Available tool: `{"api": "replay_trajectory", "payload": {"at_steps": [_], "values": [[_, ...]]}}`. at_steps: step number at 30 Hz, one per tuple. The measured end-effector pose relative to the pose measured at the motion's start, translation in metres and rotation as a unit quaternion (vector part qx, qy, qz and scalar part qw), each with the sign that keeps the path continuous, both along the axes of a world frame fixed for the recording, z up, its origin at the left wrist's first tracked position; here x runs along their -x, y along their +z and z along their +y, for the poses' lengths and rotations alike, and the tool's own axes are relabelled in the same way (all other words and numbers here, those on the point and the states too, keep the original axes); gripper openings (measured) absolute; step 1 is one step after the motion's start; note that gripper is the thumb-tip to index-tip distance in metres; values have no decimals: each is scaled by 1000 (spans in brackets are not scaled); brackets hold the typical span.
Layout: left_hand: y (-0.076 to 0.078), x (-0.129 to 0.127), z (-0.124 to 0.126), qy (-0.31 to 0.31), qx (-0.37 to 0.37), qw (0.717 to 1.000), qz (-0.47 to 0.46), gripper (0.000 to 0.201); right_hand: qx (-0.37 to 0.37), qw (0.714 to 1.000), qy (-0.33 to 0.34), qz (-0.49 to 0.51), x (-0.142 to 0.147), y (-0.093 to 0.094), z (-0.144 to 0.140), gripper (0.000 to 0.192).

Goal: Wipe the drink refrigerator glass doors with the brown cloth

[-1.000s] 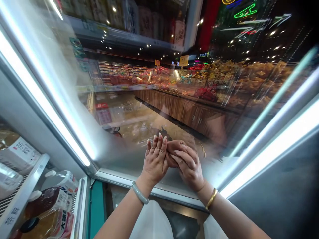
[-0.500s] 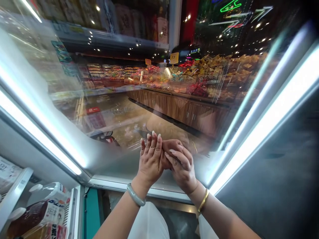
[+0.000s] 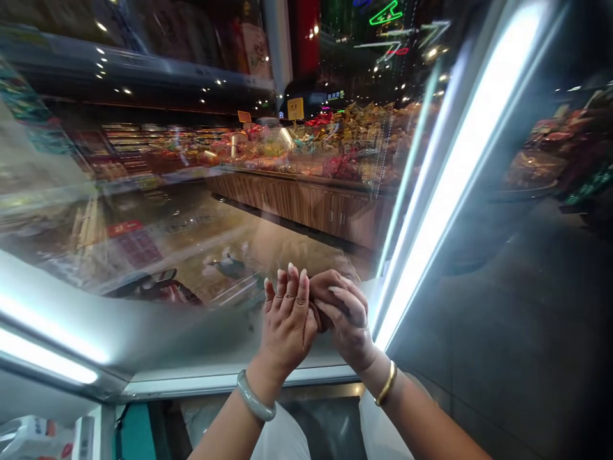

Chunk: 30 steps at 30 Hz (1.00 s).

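At far left a bottle (image 3: 29,437) is cut off by the frame edge. The glass door (image 3: 191,211) shows blurred reflections of shop shelves. The left hand (image 3: 286,322), fingers straight and together, lies flat against a brown cloth (image 3: 324,291). The right hand (image 3: 348,319) has its grip clamped on the cloth, hiding most of it, near a light strip (image 3: 445,172).

I see a glass door (image 3: 191,211) with a lit frame; both hands (image 3: 316,316) press a brown cloth (image 3: 325,291) flat on it.
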<state>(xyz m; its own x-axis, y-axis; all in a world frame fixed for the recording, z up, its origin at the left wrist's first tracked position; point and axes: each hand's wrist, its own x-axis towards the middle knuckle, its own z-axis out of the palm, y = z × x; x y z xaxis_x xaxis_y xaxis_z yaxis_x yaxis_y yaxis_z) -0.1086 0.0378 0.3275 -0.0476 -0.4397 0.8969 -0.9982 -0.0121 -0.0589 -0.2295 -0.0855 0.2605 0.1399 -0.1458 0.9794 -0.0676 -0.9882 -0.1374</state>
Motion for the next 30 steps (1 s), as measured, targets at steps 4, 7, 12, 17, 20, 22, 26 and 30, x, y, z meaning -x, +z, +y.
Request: {"api": "replay_trajectory", "payload": {"at_steps": [4, 7, 12, 17, 20, 22, 26, 30], "values": [[-1, 17, -13, -35, -12, 999, 1, 81, -22, 996, -39, -82, 16, 16, -9, 45], [-2, 30, -23, -58, -20, 998, -10, 80, -18, 992, -83, -97, 25, 16, -5, 42], [9, 50, -40, -81, -37, 996, -24, 76, -69, 993, -68, -74, 38, 24, -1, 39], [18, 80, -61, -145, 2, 989, -39, 74, 24, 984, -161, -69, 81, 44, -4, 27], [26, 95, -78, -183, 67, 979, -62, 74, 24, 975, -184, -122, 99, 57, -5, 33], [45, 102, -89, -186, 90, 977, -55, 76, 32, 973, -190, -128, 102, 76, -8, 29], [101, 112, -102, -148, 130, 979, -44, 80, 37, 971, -184, -148, 93, 132, -25, 20], [116, 118, -119, -95, 177, 979, -41, 74, 32, 965, -143, -217, 92, 165, -44, 26]]}}
